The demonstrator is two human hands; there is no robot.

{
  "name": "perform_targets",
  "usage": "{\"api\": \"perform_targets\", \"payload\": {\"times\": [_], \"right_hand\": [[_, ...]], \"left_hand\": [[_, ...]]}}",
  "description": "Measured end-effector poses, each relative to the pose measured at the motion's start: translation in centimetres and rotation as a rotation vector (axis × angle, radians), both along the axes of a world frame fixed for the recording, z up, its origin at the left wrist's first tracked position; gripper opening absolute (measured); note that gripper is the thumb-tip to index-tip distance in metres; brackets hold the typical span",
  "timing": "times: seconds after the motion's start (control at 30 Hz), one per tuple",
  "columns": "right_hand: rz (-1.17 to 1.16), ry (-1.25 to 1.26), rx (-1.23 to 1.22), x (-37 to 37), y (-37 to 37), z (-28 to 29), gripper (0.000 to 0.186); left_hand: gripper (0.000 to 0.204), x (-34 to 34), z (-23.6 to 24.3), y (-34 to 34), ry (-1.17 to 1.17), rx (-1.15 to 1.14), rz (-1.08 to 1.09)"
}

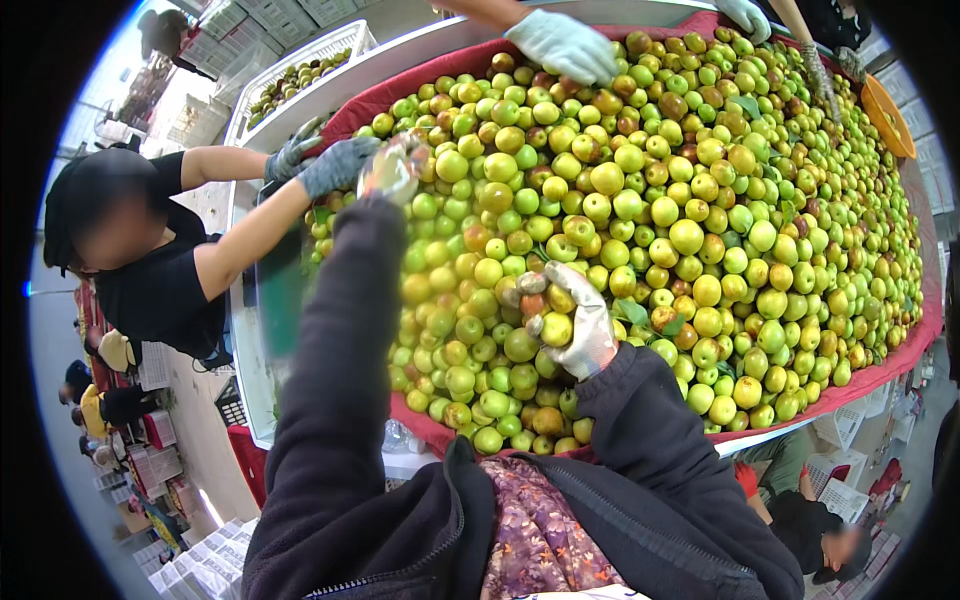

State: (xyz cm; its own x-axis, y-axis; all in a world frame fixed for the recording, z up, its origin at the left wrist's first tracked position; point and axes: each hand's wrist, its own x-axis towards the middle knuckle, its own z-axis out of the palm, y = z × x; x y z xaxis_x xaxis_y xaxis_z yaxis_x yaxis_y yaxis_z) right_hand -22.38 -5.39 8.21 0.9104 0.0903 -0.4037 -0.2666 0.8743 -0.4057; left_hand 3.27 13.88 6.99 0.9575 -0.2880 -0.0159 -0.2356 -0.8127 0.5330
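Note:
A large heap of green, yellow and brown-flecked round fruit [700, 280] fills a table lined with red cloth [770, 420]. My left hand [392, 170], in a light glove, is stretched to the far left edge of the heap, beside a co-worker's grey-gloved hand; motion blur hides what its fingers are doing. My right hand [565, 320], in a whitish glove, is curled round fruit [558, 330] low in the middle of the pile.
A co-worker [140, 260] leans in from the left. Other workers' gloved hands [560, 45] reach over the far edge. A white crate of fruit [295, 80] sits at the back left, an orange basin [890, 115] at the right. Another person [810, 530] is low at the lower right.

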Motion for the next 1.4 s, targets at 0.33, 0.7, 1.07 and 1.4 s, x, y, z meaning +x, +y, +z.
{"api": "perform_targets", "payload": {"times": [0.33,0.7,1.07,1.4], "right_hand": [[0.177,-0.005,-0.017,0.3,-0.3,0.7,0.042],[0.113,-0.139,0.1,1.0,-0.6,1.9,0.051],[0.279,-0.158,0.185,0.3,-1.3,0.7,0.046],[0.227,-0.168,0.106,0.2,-0.7,0.7,0.042]], "left_hand": [[0.024,7.6,-5.3,1.0,-0.016,0.381,-0.255],[0.045,-2.3,3.0,-5.2,0.663,-0.558,-0.707],[0.053,-2.2,-6.6,-5.9,-0.421,0.141,-0.334],[0.04,-6.5,-7.0,8.8,-0.062,0.444,-0.124]]}}
